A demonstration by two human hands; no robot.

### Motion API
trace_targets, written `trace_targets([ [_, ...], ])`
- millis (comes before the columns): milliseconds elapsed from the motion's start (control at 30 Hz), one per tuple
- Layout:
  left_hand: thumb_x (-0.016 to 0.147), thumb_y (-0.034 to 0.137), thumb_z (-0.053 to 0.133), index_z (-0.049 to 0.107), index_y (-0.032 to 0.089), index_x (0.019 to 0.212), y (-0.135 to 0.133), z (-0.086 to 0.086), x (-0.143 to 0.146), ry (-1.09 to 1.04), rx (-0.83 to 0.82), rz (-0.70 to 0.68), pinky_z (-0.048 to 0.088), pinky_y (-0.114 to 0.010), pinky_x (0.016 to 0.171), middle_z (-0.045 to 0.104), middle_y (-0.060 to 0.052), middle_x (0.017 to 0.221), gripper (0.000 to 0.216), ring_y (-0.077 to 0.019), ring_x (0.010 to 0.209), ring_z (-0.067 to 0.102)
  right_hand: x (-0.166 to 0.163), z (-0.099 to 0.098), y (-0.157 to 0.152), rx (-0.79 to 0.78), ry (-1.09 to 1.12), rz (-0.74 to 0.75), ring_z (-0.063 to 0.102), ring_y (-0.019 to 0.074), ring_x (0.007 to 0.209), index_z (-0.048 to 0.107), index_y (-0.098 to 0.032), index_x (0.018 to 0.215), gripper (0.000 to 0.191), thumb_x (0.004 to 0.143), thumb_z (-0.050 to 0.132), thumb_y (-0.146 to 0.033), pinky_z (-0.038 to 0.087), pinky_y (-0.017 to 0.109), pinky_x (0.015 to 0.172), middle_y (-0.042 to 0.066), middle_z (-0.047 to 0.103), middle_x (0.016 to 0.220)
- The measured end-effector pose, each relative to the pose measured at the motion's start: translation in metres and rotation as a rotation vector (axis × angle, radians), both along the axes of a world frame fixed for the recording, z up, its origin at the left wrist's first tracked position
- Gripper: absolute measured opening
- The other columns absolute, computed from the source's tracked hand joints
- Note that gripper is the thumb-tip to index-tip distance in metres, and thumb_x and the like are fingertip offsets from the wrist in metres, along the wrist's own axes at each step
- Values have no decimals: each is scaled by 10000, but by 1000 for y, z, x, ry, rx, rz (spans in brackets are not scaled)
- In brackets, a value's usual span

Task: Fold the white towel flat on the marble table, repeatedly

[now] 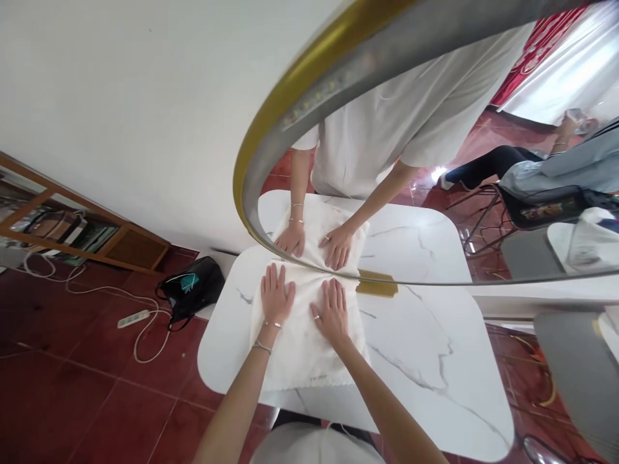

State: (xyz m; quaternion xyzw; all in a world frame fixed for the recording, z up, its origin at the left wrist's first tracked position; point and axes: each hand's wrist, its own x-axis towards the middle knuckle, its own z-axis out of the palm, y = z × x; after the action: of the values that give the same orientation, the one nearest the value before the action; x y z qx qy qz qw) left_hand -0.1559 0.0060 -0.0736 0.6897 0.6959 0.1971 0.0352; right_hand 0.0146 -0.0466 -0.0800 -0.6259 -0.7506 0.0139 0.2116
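A white cloth [304, 354] lies spread on the marble-patterned table [420, 367]. My left hand [276, 295] rests flat on its far left part, fingers stretched forward. Pressed palm down on the cloth's right side is my right hand [333, 314], fingers also extended and a ring on one of them. Both hands sit just short of a large gold-framed mirror [246, 161] standing at the back of the table. Its glass reflects my hands, the cloth and my light top. A flat gold piece [382, 285] shows at the mirror's lower edge, right of the cloth.
Left on the red tiled floor are a black bag [191, 290], a white power strip [133, 318] with its cable, and a wooden cabinet [135, 247]. A grey chair [575, 367] stands at the right. The mirror also reflects a seated person.
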Motion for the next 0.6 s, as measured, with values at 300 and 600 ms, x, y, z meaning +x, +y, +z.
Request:
trace_targets([
  [300,924,397,446,465,200,1397,61,6,-46,11,-50,36,181,-489,1177,248,-115,1571,513,-289,1462,183,-74,8,54,-217,-29,-19,210,415,1395,249,-79,1503,685,949,393,-455,226,588,1084,248,195,1540],
  [600,920,389,469,455,198,1413,55,6,-92,7,-14,228,274,-506,1135,355,-144,1517,529,-325,1399,322,-115,13,108,-343,-108,134,309,415,1348,264,-227,1505,709,947,117,-639,175,704,1017,140,285,1532],
])
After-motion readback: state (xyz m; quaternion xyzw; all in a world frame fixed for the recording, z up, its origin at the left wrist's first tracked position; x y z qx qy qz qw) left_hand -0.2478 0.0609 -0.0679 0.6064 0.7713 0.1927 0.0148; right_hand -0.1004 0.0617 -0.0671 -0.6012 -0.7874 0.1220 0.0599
